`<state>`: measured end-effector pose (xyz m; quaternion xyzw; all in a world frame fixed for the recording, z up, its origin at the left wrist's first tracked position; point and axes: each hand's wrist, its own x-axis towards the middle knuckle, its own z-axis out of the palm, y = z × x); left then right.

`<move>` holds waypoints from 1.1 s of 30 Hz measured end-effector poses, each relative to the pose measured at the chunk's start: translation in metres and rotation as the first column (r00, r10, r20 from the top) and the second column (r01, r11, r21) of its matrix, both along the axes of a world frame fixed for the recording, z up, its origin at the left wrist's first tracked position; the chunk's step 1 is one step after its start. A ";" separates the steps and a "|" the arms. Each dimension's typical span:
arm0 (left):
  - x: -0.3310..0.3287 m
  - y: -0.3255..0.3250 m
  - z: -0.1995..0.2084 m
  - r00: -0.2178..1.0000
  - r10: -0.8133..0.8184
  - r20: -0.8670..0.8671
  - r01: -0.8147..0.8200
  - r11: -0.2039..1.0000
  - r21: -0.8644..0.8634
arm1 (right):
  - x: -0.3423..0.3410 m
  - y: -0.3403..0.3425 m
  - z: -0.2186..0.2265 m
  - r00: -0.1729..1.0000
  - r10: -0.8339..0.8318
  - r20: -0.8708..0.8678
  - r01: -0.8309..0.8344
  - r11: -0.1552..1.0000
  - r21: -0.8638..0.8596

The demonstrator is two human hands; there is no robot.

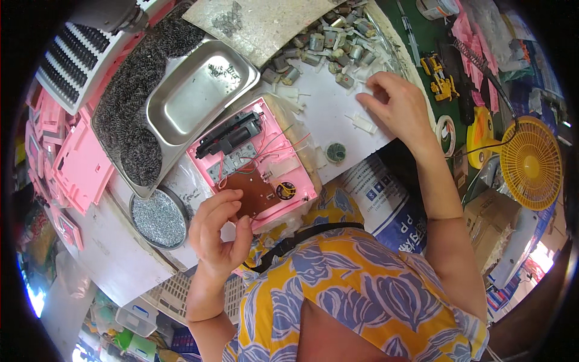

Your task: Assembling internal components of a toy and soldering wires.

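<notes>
A pink plastic case (304,158) lies tilted on the table before me, its inside facing up. Within it are a black mechanism (232,136), a brown board (246,192), a round speaker (285,190) and several thin red and green wires. My left hand (216,232) hovers by the case's near left corner, thumb and fingers apart, nothing visible between them. Farther right, my right hand (401,107) is over the white table surface with thumb and forefinger spread. Just beside it lies a small white plastic part (363,124). The right hand's other fingers are partly hidden.
Small motors (332,42) with white fittings are heaped at the back. Left of the case sit a steel tray (199,96), a mass of dark springs (120,108) and a round tin of screws (158,217). A yellow fan (531,160) stands at the right.
</notes>
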<state>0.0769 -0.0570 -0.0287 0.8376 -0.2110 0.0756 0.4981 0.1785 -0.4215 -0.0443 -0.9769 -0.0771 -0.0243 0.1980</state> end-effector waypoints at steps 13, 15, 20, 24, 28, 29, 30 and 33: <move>-0.001 0.010 0.009 0.994 0.112 0.016 -0.113 0.990 0.089 | 0.011 -0.003 0.013 0.957 0.272 -0.097 -0.265 0.961 0.079; 0.001 0.009 0.008 0.993 0.114 0.011 -0.114 0.989 0.090 | 0.011 -0.007 0.011 0.961 0.269 -0.069 -0.263 0.961 0.090; -0.003 0.011 0.010 0.993 0.117 0.023 -0.119 0.988 0.101 | 0.015 -0.006 0.016 0.988 0.156 0.014 -0.157 0.978 0.140; -0.010 0.014 0.008 0.985 0.167 -0.031 -0.164 0.983 0.078 | 0.022 0.001 0.021 0.988 0.135 0.081 -0.143 0.985 0.093; -0.008 0.014 0.007 0.986 0.164 0.008 -0.164 0.983 0.088 | 0.038 0.008 0.018 0.935 0.246 0.254 -0.230 0.969 -0.091; -0.009 0.014 0.008 0.985 0.170 0.008 -0.170 0.981 0.092 | 0.044 0.011 0.015 0.930 0.254 0.267 -0.230 0.966 -0.118; -0.010 0.014 0.008 0.984 0.176 0.008 -0.176 0.980 0.095 | 0.049 0.013 0.013 0.924 0.261 0.280 -0.228 0.963 -0.145; -0.007 0.015 0.007 0.985 0.173 0.018 -0.174 0.981 0.081 | 0.056 0.011 0.013 0.930 0.296 0.218 -0.245 0.941 -0.235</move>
